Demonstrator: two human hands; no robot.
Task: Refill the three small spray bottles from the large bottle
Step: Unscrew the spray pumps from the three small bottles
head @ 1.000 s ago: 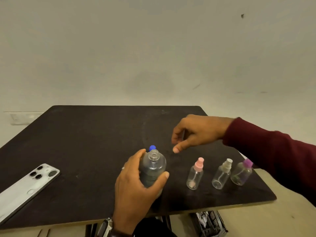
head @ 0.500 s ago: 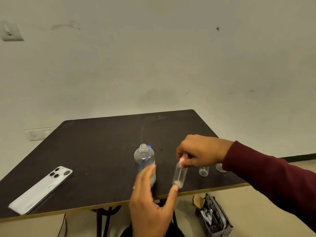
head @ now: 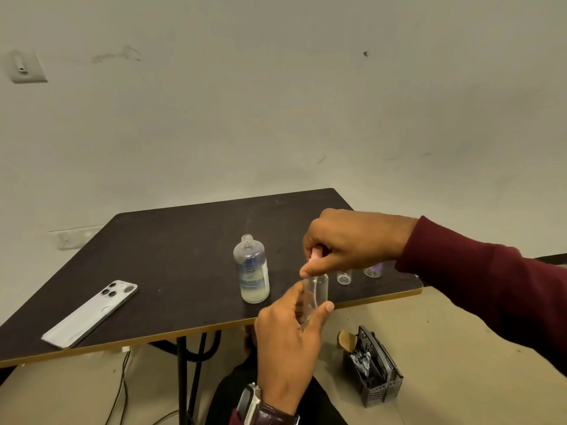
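Fingers (head: 310,268) of the right hand (head: 352,240) pinch the pink spray cap (head: 316,253) while the left hand (head: 288,335) grips the small spray bottle (head: 317,291), apparently uncapping it before pouring from the open large bottle (head: 251,271).

Head camera looks forward and down over the table (head: 171,256).
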